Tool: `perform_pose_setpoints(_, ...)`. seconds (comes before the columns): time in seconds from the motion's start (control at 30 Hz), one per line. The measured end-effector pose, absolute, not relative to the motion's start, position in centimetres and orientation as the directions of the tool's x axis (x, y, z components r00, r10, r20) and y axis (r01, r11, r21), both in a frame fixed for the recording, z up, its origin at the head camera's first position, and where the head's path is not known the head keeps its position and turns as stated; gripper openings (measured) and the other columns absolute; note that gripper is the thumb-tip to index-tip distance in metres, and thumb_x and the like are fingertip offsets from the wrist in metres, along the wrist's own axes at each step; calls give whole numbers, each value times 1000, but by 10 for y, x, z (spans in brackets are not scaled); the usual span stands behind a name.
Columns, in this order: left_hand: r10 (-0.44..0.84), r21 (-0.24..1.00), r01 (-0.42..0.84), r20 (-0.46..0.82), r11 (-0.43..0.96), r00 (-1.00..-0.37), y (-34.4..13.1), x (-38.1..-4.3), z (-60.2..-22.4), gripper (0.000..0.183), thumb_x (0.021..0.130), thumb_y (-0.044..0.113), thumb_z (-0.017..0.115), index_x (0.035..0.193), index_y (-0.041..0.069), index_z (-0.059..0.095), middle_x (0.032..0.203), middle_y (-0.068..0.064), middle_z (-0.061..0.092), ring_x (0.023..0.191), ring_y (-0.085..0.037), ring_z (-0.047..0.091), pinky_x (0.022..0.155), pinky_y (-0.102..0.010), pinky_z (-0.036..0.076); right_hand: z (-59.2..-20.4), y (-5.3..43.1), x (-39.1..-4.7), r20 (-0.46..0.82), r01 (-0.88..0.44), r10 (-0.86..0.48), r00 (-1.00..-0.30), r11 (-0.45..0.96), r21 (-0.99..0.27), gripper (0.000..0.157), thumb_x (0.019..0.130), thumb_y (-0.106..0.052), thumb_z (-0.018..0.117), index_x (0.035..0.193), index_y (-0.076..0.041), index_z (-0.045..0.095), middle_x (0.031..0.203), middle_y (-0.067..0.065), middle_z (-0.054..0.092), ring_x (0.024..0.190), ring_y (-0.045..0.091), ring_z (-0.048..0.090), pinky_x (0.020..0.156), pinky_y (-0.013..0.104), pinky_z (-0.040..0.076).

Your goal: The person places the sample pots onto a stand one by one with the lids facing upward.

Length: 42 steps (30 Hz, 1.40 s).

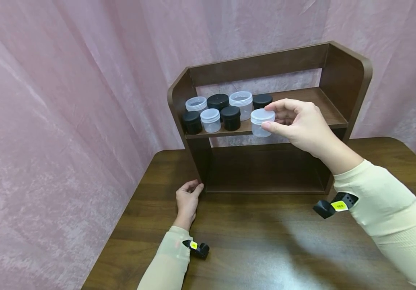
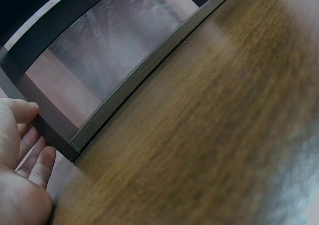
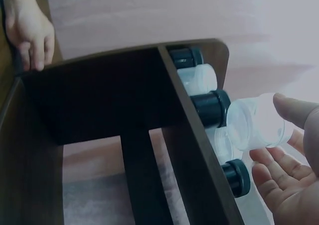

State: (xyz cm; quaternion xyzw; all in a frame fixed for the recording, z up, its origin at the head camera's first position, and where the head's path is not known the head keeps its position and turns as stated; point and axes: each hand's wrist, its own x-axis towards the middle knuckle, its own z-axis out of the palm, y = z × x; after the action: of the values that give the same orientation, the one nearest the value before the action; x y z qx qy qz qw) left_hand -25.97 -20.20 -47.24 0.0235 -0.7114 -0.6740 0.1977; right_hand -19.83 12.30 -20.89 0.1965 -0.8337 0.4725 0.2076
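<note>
A small clear plastic jar [image 1: 260,128] with a pale screw lid is pinched between the thumb and fingers of my right hand [image 1: 303,127]. It is upright at the front edge of the upper shelf, beside the black jar [image 1: 231,119]. In the right wrist view, the held jar [image 3: 256,123] overlaps other jars behind it. Low on the left, my left hand [image 1: 187,200] touches the bottom front corner of the brown wooden shelf unit [image 1: 197,161]. The left wrist view has its thumb at the side panel's edge [image 2: 47,130], other fingers loosely bent alongside.
Several black and clear jars stand in two rows on the upper shelf's left part, among them a clear one [image 1: 211,121] and a black one [image 1: 192,123]. The unit rests on a wooden table [image 1: 251,241]. A pink curtain [image 1: 85,100] hangs behind.
</note>
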Motion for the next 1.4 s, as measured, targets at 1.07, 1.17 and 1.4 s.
perform_pose_setpoints(1.07,-299,968,234,249,87,-921,-202,-260,-471,20,80,12,79,96,1,73,94,-9,69,85,-17,62,70,-20,49,-217,106,-239,592,-488,-58,-804,634,-600,37,81,-25,79,113,-9,69,104,9,56,91,21,59,70,28,42)
perform_pose_setpoints(1.17,-302,967,236,253,91,-919,-202,-260,-472,18,80,11,79,95,3,73,93,-6,69,84,-16,63,70,-21,49,-218,105,-240,595,-490,-58,-801,635,-597,37,81,-25,79,113,-9,69,102,10,56,90,21,59,70,29,42)
perform_pose_setpoints(1.4,-304,967,243,255,79,-918,-202,-259,-474,17,79,9,79,94,2,73,93,-8,69,84,-17,62,70,-20,49,-221,105,-240,591,-489,-64,-804,636,-597,41,81,-25,79,116,-9,67,101,11,55,90,21,59,71,32,42)
